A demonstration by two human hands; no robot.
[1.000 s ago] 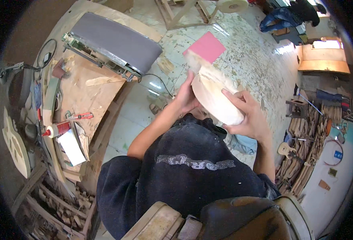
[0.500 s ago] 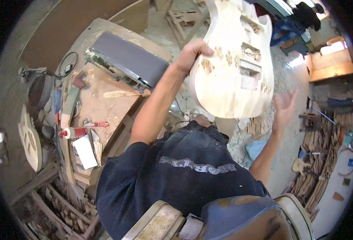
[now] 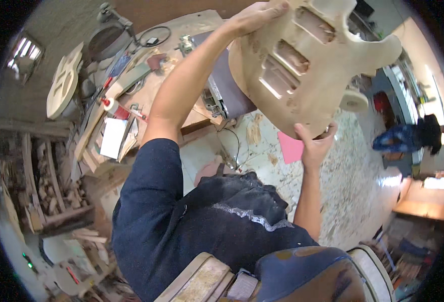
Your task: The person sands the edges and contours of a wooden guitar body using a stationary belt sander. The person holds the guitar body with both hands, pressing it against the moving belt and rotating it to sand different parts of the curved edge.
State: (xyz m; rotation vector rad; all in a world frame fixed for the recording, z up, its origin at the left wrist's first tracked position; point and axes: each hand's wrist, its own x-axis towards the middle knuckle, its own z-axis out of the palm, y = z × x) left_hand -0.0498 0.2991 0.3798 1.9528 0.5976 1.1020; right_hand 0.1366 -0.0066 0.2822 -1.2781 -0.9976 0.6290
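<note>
Head view: left grip [image 3: 257, 19] and right grip [image 3: 316, 148] both clasp the guitar body [image 3: 322, 75], the right having been empty earlier.

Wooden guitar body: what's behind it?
Part of the grey-belted sander shows past its left edge and part of a pink sheet below; whatever lies directly behind the guitar body is hidden.

Elbow [image 3: 157, 122] bent, my dark-sleeved arm [image 3: 176, 93] holds my bare left grip [image 3: 257, 17] high; my bare right grip [image 3: 316, 148] clasps lower, thumb [image 3: 303, 133] extended.
</note>
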